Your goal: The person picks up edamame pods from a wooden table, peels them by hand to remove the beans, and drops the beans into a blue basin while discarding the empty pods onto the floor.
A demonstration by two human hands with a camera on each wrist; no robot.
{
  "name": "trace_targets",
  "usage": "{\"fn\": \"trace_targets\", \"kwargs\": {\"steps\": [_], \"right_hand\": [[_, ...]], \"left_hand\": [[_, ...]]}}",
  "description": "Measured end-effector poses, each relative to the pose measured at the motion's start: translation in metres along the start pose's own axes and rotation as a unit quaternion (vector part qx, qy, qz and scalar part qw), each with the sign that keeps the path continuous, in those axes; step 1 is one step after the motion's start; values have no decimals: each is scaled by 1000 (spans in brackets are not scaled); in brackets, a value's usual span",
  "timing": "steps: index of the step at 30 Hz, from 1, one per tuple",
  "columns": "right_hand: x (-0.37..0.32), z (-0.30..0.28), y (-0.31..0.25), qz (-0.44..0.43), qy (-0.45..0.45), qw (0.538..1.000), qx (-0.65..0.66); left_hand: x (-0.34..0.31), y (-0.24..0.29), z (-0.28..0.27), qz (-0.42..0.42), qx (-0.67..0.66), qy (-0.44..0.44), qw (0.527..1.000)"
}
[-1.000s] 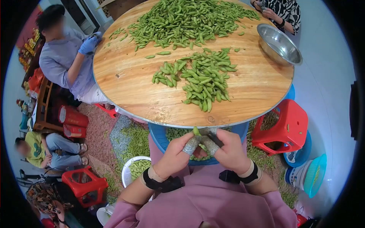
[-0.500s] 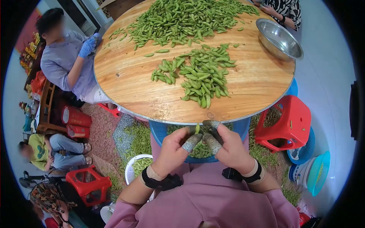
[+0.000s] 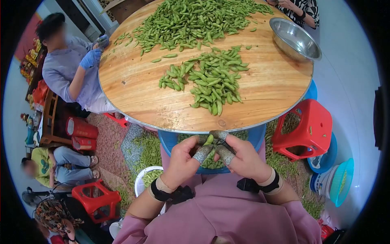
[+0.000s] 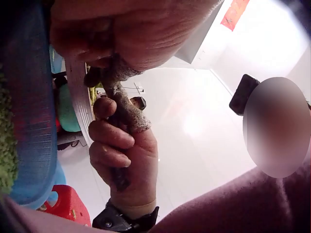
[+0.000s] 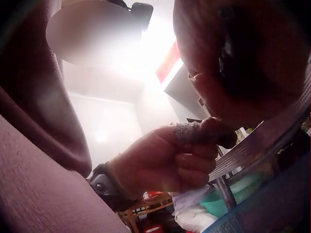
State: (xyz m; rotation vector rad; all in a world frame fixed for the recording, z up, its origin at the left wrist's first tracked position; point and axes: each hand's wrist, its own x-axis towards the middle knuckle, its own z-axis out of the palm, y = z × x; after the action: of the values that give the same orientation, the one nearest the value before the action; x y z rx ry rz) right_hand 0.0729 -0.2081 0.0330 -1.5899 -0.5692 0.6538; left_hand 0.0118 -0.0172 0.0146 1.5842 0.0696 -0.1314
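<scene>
Over the blue basket, my left hand (image 3: 183,159) pinches a green soybean pod (image 3: 209,140) between a wrapped thumb and finger. Close against it on the right is my right hand (image 3: 248,159), its thumb and forefinger in grey, stained wraps. In the left wrist view, that hand's curled fingers (image 4: 109,141) grip a dark slender object (image 4: 120,179); its kind I cannot tell. Beneath both hands, shelled green beans (image 3: 211,162) lie in the blue basket (image 3: 168,140). A small pile of pods (image 3: 215,83) lies on the round wooden table (image 3: 142,97).
A large pod heap (image 3: 191,24) covers the table's far side, with a steel bowl (image 3: 294,38) at right. Red stools (image 3: 304,130) stand on both sides. A white basket (image 3: 140,183) of pods is at my left. Other people sit around, one in blue gloves (image 3: 90,59).
My hands drew slightly apart, then came together again around a pod. The dark object stays in my right hand. The gloved person's hands shifted a little.
</scene>
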Motion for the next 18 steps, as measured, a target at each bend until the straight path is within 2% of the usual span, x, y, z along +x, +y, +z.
{"fn": "trace_targets", "kwargs": {"steps": [5, 7, 8, 10, 14, 15, 16, 17, 18], "right_hand": [[2, 0, -6, 7, 7, 1000, 30], [4, 0, -4, 14, 20, 999, 47], [6, 0, 2, 14, 17, 999, 39], [9, 0, 7, 15, 15, 999, 32], [12, 0, 8, 13, -3, 998, 60], [13, -1, 8, 14, -15, 997, 75], [13, -3, 5, 14, -14, 997, 75], [12, -5, 0, 85, -50, 980, 172], [10, -7, -5, 154, -86, 947, 267]], "left_hand": [[1, 2, 0, 1, 63, 11, 998], [1, 8, 2, 77, 166, 33, 982], [1, 8, 1, 77, 166, 32, 983], [1, 8, -2, 145, 322, 45, 934], [2, 8, 2, 183, 357, 63, 914], [3, 7, 3, 94, 167, 37, 981], [3, 6, 4, 0, -32, 10, 999], [4, 3, -1, 0, -32, 9, 999], [4, 0, -10, -90, -247, -71, 962]]}}
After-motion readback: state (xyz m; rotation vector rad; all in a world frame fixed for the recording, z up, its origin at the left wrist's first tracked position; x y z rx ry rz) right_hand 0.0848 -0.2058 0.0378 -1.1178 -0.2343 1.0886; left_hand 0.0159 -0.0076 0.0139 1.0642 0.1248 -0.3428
